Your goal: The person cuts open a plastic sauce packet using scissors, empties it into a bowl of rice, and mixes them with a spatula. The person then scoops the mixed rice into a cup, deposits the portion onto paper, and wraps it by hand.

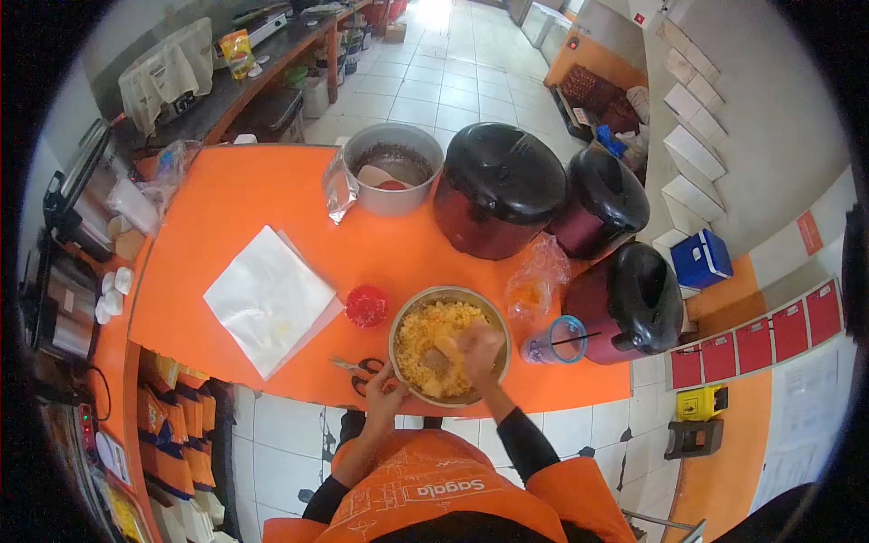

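Note:
A metal bowl [395, 342] of yellow rice [421, 335] stands at the front edge of the orange table. My right hand [482, 351] is over the right part of the bowl, closed round something I cannot make out, beside a spoon-like tool [436, 360] in the rice. At the bowl's lower left rim, my left hand [385, 395] grips the rim. Scissors [362, 369] with black handles lie just left of that hand. Left of the bowl is a red round object [367, 306], and farther left lie white paper sheets [270, 299].
Three dark lidded rice cookers [501, 176] stand at the back right. A grey pot [398, 197] holding a paddle is behind the bowl. To the right are a plastic bag [539, 281] and a clear blue-rimmed cup [548, 346] with a straw.

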`<state>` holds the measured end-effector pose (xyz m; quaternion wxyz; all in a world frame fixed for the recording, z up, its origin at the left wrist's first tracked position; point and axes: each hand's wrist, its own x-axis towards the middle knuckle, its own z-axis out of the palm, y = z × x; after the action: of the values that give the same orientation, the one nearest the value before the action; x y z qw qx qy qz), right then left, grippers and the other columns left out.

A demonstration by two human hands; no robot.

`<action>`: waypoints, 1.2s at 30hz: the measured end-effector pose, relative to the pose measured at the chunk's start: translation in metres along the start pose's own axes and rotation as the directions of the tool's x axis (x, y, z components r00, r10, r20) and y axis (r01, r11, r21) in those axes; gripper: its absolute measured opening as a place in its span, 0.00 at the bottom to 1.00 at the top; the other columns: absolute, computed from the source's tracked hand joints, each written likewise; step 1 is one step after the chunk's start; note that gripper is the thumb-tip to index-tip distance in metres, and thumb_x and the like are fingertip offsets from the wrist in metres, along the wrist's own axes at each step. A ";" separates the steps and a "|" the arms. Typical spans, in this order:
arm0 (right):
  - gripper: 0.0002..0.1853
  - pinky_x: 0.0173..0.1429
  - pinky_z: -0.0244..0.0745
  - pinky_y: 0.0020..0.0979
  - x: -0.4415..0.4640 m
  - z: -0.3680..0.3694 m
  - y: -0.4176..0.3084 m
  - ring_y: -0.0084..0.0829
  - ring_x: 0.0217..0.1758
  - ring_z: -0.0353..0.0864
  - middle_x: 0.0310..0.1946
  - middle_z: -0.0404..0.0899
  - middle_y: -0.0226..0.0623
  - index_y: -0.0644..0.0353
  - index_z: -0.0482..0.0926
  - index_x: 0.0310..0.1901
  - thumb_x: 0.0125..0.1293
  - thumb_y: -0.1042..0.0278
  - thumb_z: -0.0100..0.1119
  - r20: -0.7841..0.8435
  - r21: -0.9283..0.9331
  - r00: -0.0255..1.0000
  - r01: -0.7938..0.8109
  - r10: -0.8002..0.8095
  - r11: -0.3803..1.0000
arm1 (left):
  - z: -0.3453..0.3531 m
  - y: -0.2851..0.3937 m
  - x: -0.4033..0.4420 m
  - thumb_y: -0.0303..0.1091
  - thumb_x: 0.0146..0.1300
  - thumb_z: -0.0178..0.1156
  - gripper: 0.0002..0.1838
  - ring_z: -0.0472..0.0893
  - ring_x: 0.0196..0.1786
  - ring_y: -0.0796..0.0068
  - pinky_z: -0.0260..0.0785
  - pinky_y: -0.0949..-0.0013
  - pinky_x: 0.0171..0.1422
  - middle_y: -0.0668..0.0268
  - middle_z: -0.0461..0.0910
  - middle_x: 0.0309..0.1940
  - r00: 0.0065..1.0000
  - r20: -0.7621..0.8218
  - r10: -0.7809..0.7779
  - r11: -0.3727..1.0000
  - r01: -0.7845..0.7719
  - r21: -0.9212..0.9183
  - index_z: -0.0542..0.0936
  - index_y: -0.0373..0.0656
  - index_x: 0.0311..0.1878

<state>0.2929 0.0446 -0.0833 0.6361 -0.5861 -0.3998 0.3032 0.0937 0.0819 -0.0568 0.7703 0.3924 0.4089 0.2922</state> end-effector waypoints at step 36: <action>0.13 0.41 0.69 0.24 -0.030 0.009 0.015 0.24 0.30 0.69 0.25 0.70 0.28 0.60 0.73 0.28 0.68 0.64 0.44 0.135 0.362 0.986 -0.140 0.097 0.922 | -0.003 -0.004 0.007 0.19 0.59 0.54 0.29 0.74 0.51 0.77 0.74 0.73 0.50 0.65 0.70 0.57 0.998 0.060 0.035 0.998 -0.032 -0.054 0.62 0.38 0.65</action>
<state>0.2712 0.0259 -0.1030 0.6917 -0.4605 -0.3349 0.4442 0.0952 0.0860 -0.0635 0.7877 0.3872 0.3707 0.3036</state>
